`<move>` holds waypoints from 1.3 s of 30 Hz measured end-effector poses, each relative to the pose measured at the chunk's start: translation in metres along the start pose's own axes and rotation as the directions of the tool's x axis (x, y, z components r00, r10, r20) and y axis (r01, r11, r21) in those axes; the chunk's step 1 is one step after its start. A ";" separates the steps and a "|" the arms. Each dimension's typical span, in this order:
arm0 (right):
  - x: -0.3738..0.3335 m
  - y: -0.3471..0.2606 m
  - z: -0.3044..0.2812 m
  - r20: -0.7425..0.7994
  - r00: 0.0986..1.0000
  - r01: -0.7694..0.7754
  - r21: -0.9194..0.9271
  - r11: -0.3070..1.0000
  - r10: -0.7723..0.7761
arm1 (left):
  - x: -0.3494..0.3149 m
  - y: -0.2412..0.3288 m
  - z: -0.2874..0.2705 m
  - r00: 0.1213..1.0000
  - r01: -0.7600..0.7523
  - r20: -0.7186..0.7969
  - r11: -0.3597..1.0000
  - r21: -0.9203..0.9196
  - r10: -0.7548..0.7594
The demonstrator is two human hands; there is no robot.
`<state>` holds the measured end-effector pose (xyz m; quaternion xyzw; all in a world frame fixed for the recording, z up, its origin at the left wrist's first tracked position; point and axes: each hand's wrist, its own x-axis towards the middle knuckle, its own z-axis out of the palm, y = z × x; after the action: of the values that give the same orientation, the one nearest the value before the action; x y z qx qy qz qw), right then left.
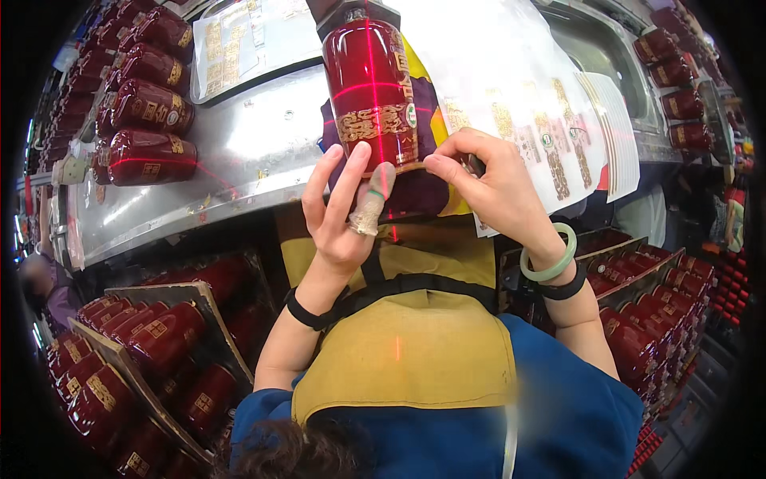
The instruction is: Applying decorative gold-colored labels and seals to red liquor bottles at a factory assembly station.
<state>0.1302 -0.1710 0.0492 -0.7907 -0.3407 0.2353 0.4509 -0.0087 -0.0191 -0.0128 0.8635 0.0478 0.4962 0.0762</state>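
A dark red glass bottle [359, 76] with gold patterned decals lies on a dark purple cloth [427, 188], its base toward me. Red laser lines cross its surface. My left hand [343, 203] rests its outstretched fingertips against the base end; a wrap covers part of one finger. A thin gold strip [409, 167] runs along the bottle's bottom edge. At the right end of that strip, my right hand [499, 180] pinches with thumb and forefinger. The bottle's neck points into a dark holder [383, 12] at the far side.
Decal sheets [550, 136] lie to the right beside a metal basin [614, 48]. Another decal sheet lies on a tray [275, 68] at the far left. Red bottles [152, 157] line the left side; crates of bottles [163, 335] flank me. A person [60, 291] is at the left edge.
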 end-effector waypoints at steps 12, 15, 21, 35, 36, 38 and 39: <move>-0.002 -0.001 -0.002 -0.010 1.000 0.024 -0.033 0.999 -0.024 | -0.008 -0.007 -0.001 0.980 0.196 0.000 0.959 -0.205 -0.201; -0.002 0.002 -0.002 -0.022 1.000 0.007 -0.028 1.000 -0.007 | -0.005 -0.003 -0.001 0.989 0.149 0.010 0.975 -0.164 -0.149; 0.001 0.007 0.001 -0.034 0.999 0.001 -0.015 1.000 -0.002 | 0.004 0.005 0.002 0.999 0.032 0.028 0.999 -0.033 -0.031; 0.001 0.001 0.002 -0.037 0.999 0.020 0.030 0.999 -0.019 | -0.020 -0.005 0.006 0.944 0.313 -0.003 0.898 -0.310 -0.330; 0.002 0.003 0.002 -0.033 0.999 0.012 0.028 1.000 -0.011 | -0.020 -0.005 0.006 0.949 0.294 -0.019 0.906 -0.303 -0.315; 0.002 0.007 0.003 -0.031 1.000 0.001 0.026 1.000 0.000 | -0.018 -0.006 0.005 0.967 0.243 -0.013 0.934 -0.263 -0.256; 0.002 0.008 0.003 -0.033 0.999 -0.010 0.030 1.000 0.011 | -0.017 -0.004 0.004 0.966 0.241 -0.023 0.933 -0.268 -0.256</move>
<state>0.1315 -0.1707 0.0407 -0.7896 -0.3254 0.2296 0.4669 -0.0134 -0.0178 -0.0302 0.8181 0.0923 0.5091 0.2510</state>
